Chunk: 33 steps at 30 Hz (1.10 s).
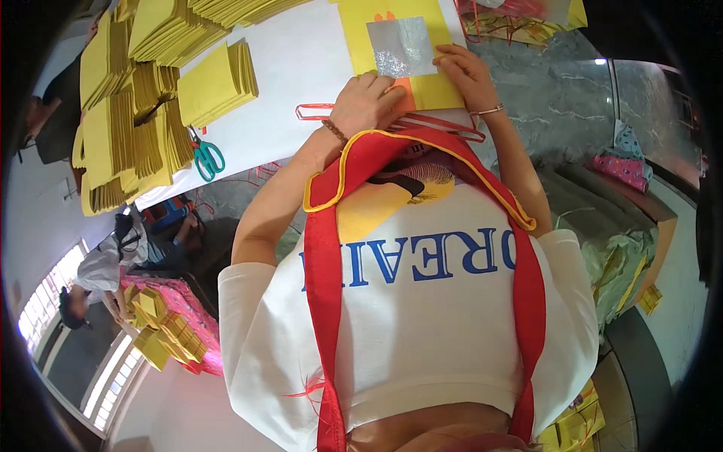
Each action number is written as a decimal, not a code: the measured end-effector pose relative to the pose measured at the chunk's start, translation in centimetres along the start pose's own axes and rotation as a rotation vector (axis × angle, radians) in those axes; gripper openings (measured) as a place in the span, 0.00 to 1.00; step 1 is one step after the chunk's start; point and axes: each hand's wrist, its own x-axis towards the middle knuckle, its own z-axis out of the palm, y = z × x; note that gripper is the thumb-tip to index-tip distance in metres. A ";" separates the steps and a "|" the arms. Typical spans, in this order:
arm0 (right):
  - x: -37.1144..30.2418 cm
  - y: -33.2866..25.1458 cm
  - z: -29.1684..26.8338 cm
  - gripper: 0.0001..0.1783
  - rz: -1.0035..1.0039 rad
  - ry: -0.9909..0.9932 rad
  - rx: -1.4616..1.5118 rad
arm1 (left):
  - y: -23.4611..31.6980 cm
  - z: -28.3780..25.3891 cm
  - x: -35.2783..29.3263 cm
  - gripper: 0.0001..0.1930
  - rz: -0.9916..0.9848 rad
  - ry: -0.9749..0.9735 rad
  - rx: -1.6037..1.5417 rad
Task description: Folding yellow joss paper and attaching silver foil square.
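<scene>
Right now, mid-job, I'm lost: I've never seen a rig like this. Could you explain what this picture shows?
There is no machine here, just a person's two bare hands. The one picture comes from a wide fisheye camera worn on the head, looking down, so its left is the person's left.

On the white-covered table are stacks of yellow paper pieces, teal-handled scissors at the edge, and a flat yellow sheet bearing a shiny silver rectangle. The left hand is by an orange patch below it; the right hand touches the sheet's right side. How firmly either grips, I can't tell.
</scene>
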 end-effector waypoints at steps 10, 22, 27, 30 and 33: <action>-0.4 -0.8 0.4 0.18 0.268 0.092 0.480 | -1.4 -0.8 0.8 0.07 -0.261 -0.043 -0.496; -0.3 1.3 0.8 0.19 0.227 0.114 0.418 | -2.1 -1.3 1.3 0.10 -0.501 -0.193 -0.685; -0.2 1.2 0.6 0.23 0.173 0.090 0.426 | -2.8 -1.7 1.8 0.10 -0.665 -0.280 -0.847; -0.2 1.6 0.6 0.24 0.158 0.084 0.458 | -3.1 -1.3 1.7 0.09 -0.611 -0.220 -0.897; -0.7 2.9 0.4 0.25 0.063 0.070 0.404 | -3.7 -0.8 1.7 0.09 -0.645 -0.232 -0.981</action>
